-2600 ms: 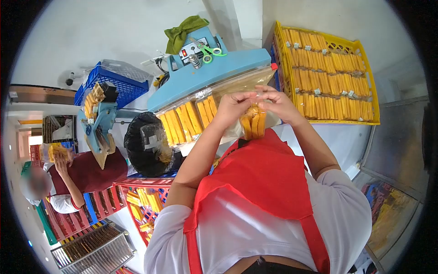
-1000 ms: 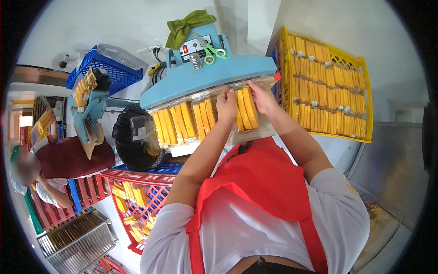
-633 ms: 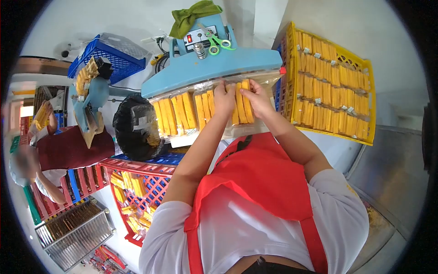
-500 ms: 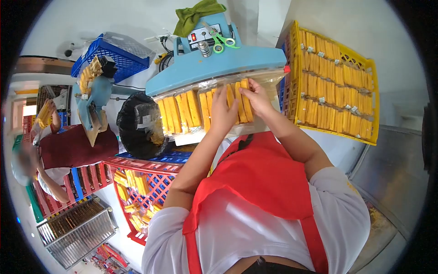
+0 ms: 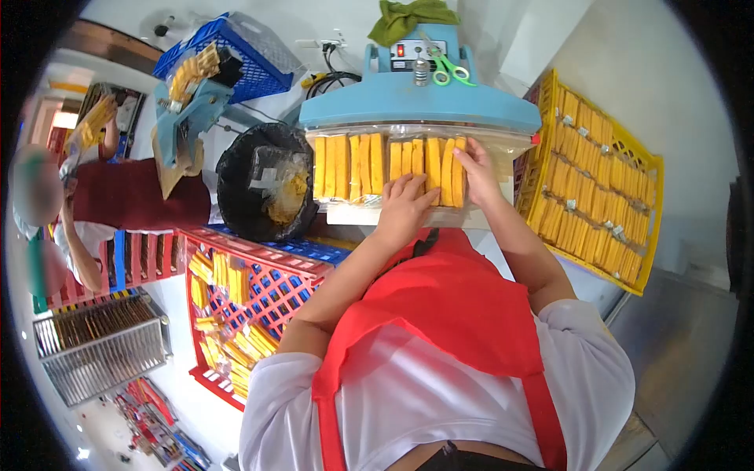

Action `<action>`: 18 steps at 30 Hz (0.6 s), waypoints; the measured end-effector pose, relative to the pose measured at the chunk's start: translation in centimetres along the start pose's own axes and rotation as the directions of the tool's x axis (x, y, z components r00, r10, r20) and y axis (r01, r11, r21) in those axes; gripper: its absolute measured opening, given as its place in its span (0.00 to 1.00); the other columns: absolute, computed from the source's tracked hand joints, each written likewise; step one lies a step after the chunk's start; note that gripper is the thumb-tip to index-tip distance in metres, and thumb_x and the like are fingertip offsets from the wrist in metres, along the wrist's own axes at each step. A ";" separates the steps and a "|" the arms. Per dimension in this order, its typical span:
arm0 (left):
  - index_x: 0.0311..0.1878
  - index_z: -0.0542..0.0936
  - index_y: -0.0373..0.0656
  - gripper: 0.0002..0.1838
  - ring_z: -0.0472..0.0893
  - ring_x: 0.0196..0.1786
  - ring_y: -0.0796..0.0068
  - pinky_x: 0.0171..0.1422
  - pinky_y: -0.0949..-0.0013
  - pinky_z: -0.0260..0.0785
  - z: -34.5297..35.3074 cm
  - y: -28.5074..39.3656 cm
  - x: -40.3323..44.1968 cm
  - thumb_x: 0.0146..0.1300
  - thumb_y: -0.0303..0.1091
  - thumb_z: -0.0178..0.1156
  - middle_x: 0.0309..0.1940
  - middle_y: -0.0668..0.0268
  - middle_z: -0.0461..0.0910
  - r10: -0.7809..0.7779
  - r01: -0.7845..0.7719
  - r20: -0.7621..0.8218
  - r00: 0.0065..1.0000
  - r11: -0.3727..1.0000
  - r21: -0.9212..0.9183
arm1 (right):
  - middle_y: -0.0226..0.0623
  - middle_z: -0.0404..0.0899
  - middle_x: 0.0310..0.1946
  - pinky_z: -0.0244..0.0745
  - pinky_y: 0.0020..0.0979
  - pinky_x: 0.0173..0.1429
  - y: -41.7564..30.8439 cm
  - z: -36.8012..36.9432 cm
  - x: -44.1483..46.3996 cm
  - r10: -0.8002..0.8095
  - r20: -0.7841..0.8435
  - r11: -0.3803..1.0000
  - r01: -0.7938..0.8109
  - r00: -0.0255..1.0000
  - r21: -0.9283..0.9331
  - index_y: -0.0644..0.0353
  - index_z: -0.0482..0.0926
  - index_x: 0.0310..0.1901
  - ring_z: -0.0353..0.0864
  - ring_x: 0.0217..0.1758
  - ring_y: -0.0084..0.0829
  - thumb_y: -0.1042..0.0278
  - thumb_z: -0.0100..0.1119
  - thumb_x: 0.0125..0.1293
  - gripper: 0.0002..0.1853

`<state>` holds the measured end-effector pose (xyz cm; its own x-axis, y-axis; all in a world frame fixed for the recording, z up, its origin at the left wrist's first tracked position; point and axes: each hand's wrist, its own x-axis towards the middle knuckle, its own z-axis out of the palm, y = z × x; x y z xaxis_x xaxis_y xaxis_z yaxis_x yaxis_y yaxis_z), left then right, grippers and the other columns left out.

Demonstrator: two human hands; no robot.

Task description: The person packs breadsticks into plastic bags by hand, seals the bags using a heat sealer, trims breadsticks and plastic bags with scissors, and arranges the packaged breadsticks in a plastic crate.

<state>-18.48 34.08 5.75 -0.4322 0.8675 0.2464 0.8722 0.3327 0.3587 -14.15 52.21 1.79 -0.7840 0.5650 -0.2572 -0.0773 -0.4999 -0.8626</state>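
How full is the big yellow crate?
Looks nearly full: rows of yellow packs cover most of the crate. I can't tell how deep they go.

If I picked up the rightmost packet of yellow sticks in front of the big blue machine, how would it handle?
The rightmost packet would probably feel fairly stiff lengthwise, since straight yellow sticks lie side by side in it. It looks shiny and clear-wrapped, so it may be slippery. Lying flat, it seems unlikely to roll.
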 end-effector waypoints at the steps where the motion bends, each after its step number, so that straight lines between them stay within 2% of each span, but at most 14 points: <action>1: 0.48 0.75 0.55 0.22 0.63 0.56 0.58 0.58 0.53 0.53 0.1 -0.1 -0.1 0.46 0.35 0.61 0.52 0.62 0.67 -0.014 0.014 -0.010 1.000 1.000 0.002 | 0.41 0.68 0.48 0.65 0.27 0.53 0.1 -0.1 -0.3 0.005 0.015 1.000 -0.005 1.000 -0.008 0.70 0.55 0.59 0.69 0.49 0.27 0.69 0.59 0.56 0.32; 4: 0.53 0.71 0.56 0.26 0.63 0.57 0.57 0.59 0.50 0.53 0.1 -0.4 -0.5 0.45 0.36 0.62 0.54 0.61 0.66 0.028 -0.027 -0.003 1.000 0.998 0.057 | 0.39 0.69 0.47 0.64 0.26 0.53 0.6 -0.7 -0.6 -0.007 0.019 0.997 0.008 1.000 -0.071 0.70 0.56 0.58 0.68 0.49 0.26 0.69 0.59 0.56 0.31; 6: 0.60 0.63 0.53 0.36 0.59 0.62 0.54 0.61 0.44 0.49 -0.3 -0.2 -0.8 0.44 0.38 0.63 0.59 0.58 0.60 -0.044 0.035 0.089 0.995 0.994 0.101 | 0.37 0.69 0.44 0.63 0.24 0.52 1.1 -1.0 -0.8 -0.028 -0.029 0.998 0.026 0.999 -0.063 0.69 0.57 0.57 0.68 0.47 0.24 0.70 0.58 0.57 0.29; 7: 0.60 0.63 0.53 0.36 0.59 0.62 0.54 0.61 0.44 0.49 -0.3 -0.2 -1.2 0.44 0.38 0.63 0.59 0.58 0.60 -0.041 0.033 0.082 0.996 0.995 0.098 | 0.37 0.69 0.44 0.63 0.24 0.52 1.2 -1.3 -0.8 -0.034 -0.029 0.997 0.032 0.999 -0.068 0.69 0.57 0.57 0.68 0.47 0.24 0.70 0.58 0.57 0.29; 9: 0.63 0.58 0.47 0.38 0.53 0.66 0.54 0.63 0.40 0.43 0.1 -0.4 -1.9 0.47 0.40 0.60 0.64 0.57 0.52 -0.113 0.094 0.118 0.987 0.983 0.156 | 0.35 0.70 0.42 0.63 0.23 0.50 1.1 -1.2 -1.1 -0.025 -0.065 0.998 0.021 0.998 -0.052 0.67 0.59 0.57 0.68 0.44 0.22 0.70 0.57 0.58 0.27; 13: 0.64 0.56 0.45 0.35 0.52 0.67 0.54 0.62 0.38 0.42 1.5 -1.0 -2.2 0.53 0.42 0.53 0.65 0.56 0.51 -0.082 0.037 0.140 0.987 0.955 0.295 | 0.33 0.70 0.41 0.64 0.22 0.47 0.8 -0.9 -1.6 -0.035 -0.066 0.998 0.031 0.997 -0.062 0.67 0.60 0.56 0.68 0.43 0.21 0.71 0.56 0.58 0.25; 15: 0.64 0.55 0.46 0.31 0.53 0.66 0.54 0.62 0.38 0.42 1.8 -1.3 -1.6 0.57 0.41 0.47 0.65 0.56 0.52 -0.061 0.040 0.045 0.997 0.925 0.378 | 0.33 0.70 0.41 0.65 0.23 0.46 1.0 -1.0 -1.7 -0.055 0.034 0.993 0.059 0.998 -0.101 0.66 0.61 0.56 0.69 0.42 0.21 0.71 0.55 0.59 0.24; 18: 0.64 0.56 0.46 0.29 0.54 0.66 0.53 0.62 0.38 0.42 1.7 -1.5 -1.1 0.59 0.40 0.45 0.64 0.56 0.53 -0.047 0.024 0.060 0.997 0.942 0.336 | 0.34 0.71 0.43 0.66 0.24 0.47 1.7 -1.0 -1.8 -0.067 0.057 0.996 0.070 0.996 -0.052 0.66 0.61 0.56 0.70 0.43 0.22 0.71 0.54 0.59 0.24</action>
<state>-18.89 33.30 3.42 -0.4579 0.8716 0.1752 0.8879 0.4582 0.0413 -12.31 51.01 0.34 -0.8109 0.5587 -0.1740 -0.0995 -0.4247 -0.8999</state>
